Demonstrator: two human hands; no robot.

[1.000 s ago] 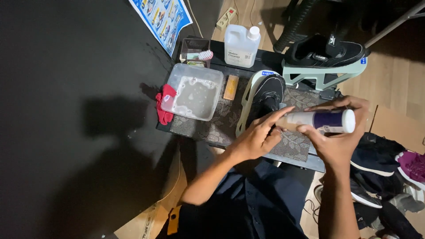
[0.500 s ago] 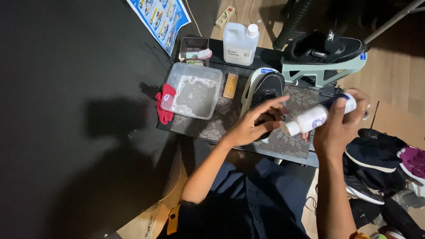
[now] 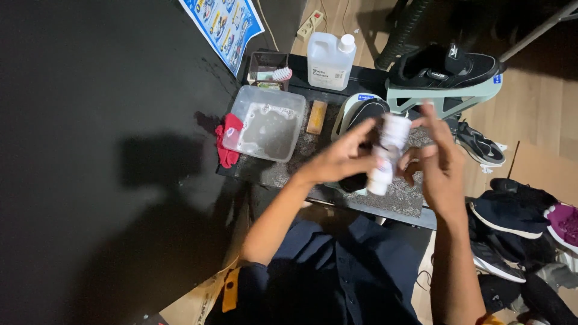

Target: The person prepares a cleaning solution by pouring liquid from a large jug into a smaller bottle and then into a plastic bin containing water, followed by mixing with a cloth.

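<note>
A white spray can [image 3: 385,153] with a dark band stands nearly upright between my two hands, blurred by motion. My left hand [image 3: 337,159] grips its lower part from the left. My right hand [image 3: 435,159] is at its right side with the fingers spread upward, touching the can. Right behind the can lies a black shoe [image 3: 361,123] with a white sole on the patterned mat [image 3: 403,195] of the low dark table.
A clear tub [image 3: 265,129] of soapy water sits left of the shoe, with a red cloth [image 3: 229,138], a tan bar [image 3: 316,117], a white jug [image 3: 330,59] and a brush tray [image 3: 268,69]. A black sneaker rests on a green stand [image 3: 445,96]. Several shoes [image 3: 524,222] lie at right.
The can has swung from lying sideways in my right hand to standing nearly upright between both hands. My left hand has closed on it; my right fingers have spread.
</note>
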